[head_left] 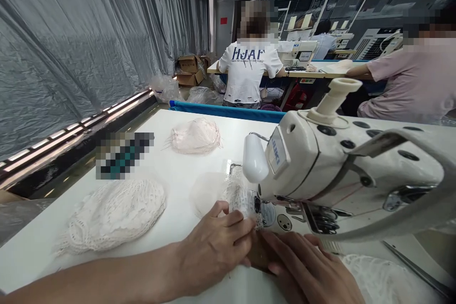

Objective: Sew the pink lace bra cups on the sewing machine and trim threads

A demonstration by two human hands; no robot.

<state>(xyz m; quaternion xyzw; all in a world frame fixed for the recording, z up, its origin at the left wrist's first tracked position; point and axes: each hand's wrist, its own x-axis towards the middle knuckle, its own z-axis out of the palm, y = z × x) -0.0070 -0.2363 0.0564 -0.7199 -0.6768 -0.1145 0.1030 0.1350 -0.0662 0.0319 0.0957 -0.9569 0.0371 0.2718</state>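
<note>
My left hand (217,242) lies on the white table (167,118) with its fingers pressed flat on a small piece of white lace fabric (239,199) at the needle of a white sewing machine (342,166). My right hand (309,268) lies beside it, fingers stretched forward and flat on the fabric just in front of the machine's presser foot. The lace runs under the machine head, where part of it is hidden.
A heap of white mesh fabric (114,213) lies at the left. A pinkish heap (195,135) sits farther back. A blurred dark object (123,154) rests near the table's left edge. Two people (249,71) sit at other sewing tables behind. Plastic sheeting (89,42) hangs at the left.
</note>
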